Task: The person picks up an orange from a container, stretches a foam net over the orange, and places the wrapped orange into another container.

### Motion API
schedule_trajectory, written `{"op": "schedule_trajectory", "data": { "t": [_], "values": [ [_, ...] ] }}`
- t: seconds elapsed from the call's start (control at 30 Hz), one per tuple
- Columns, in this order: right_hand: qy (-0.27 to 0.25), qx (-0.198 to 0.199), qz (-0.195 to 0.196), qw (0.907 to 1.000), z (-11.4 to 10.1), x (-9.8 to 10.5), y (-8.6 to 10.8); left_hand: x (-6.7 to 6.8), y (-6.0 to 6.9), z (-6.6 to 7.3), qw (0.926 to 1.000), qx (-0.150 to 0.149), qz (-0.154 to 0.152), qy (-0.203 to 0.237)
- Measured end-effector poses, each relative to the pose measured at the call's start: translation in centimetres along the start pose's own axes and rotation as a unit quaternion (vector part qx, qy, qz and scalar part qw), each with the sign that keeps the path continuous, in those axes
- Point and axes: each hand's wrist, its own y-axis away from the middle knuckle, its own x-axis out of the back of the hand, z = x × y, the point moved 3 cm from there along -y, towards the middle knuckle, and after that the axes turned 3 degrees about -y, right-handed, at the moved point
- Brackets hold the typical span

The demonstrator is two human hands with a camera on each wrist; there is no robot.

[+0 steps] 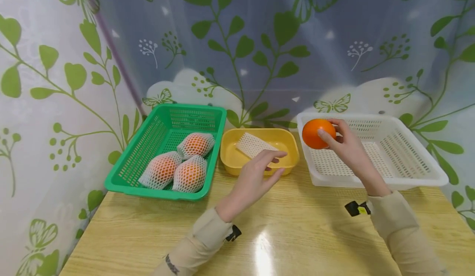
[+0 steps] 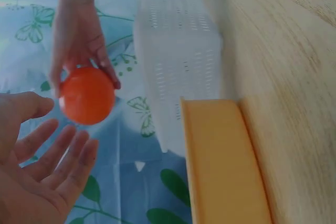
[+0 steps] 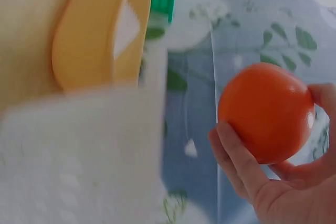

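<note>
My right hand [image 1: 346, 146] grips a bare orange [image 1: 315, 135] between thumb and fingers, above the left end of the white basket [image 1: 375, 182]. In the right wrist view the orange [image 3: 265, 114] is smooth and shiny. My left hand [image 1: 256, 179] hovers at the front of the yellow tray [image 1: 227, 154], its fingers relaxed and holding nothing. The left wrist view shows its fingers [image 2: 65, 148] spread apart, a short way from the orange. A flat white foam net sleeve [image 1: 254, 145] lies in the yellow tray, partly hidden behind the left hand.
On the left stands a green basket [image 1: 128, 190] holding three orange fruits [image 1: 161, 169] in white foam nets. All three containers stand in a row on the wooden table [image 1: 297, 226]. A leaf-patterned curtain [image 1: 259, 74] hangs close behind them.
</note>
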Motion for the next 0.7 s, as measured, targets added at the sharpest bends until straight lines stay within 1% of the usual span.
{"op": "schedule_trajectory", "data": {
  "t": [0.1,0.2,0.3,0.43,0.57,0.7],
  "values": [
    [-0.053,-0.001,-0.008,0.9985,-0.2,-1.7,0.5,-0.5,-0.3,-0.4,0.9999,0.006,0.012,0.003],
    [-0.102,-0.007,-0.020,0.9946,-0.5,-3.3,1.0,-0.8,-0.5,-0.7,0.9997,0.014,0.018,0.009],
    [-0.156,-0.018,-0.039,0.9868,-0.7,-4.9,1.5,-1.1,-0.6,-1.0,0.9995,0.015,0.027,0.011],
    [-0.218,-0.033,-0.065,0.9732,-0.9,-6.7,2.0,-1.3,-0.7,-1.2,0.9985,0.002,0.055,-0.004],
    [-0.242,-0.041,-0.094,0.9647,-1.0,-8.3,2.5,-1.3,-0.6,-1.4,0.9971,-0.002,0.071,-0.027],
    [-0.233,-0.030,-0.110,0.9657,-1.2,-9.5,2.9,-1.2,-0.5,-1.6,0.9967,0.014,0.074,-0.031]
  ]
}}
